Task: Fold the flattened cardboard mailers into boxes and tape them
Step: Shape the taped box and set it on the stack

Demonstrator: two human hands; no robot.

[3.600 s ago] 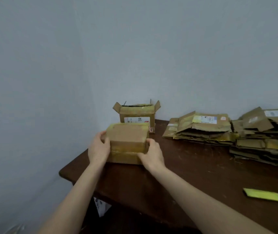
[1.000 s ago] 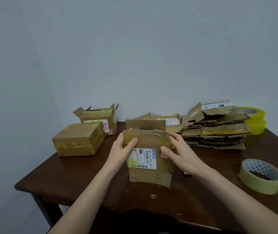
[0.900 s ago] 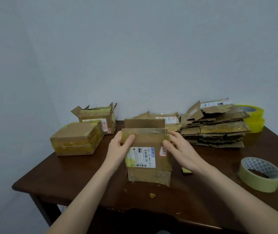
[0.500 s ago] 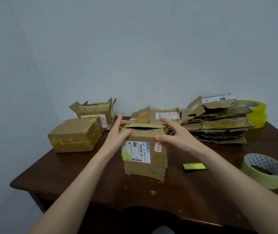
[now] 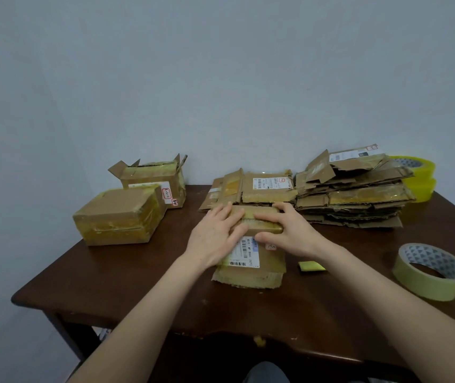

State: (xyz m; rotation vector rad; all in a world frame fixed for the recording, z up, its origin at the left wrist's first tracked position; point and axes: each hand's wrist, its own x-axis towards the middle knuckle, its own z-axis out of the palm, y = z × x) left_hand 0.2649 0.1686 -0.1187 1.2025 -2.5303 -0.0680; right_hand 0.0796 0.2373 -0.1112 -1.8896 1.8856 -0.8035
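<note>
A small cardboard mailer box (image 5: 251, 265) with a white barcode label stands upright at the table's middle. My left hand (image 5: 216, 234) lies flat on its folded top flaps, fingers straight. My right hand (image 5: 290, 230) presses the top from the right, its thumb against the front face near the label. A roll of pale tape (image 5: 431, 270) lies flat at the right. Flattened mailers sit behind in a low pile (image 5: 251, 187) and a taller stack (image 5: 350, 194).
A taped closed box (image 5: 118, 214) and an open-topped box (image 5: 154, 178) stand at the back left of the dark wooden table (image 5: 110, 280). Two yellow tape rolls (image 5: 420, 175) are stacked at the far right. A small yellow scrap (image 5: 310, 265) lies right of the mailer.
Both hands came down from the raised flaps and now press the top of the mailer box closed. Earlier the taped box was set down at the left.
</note>
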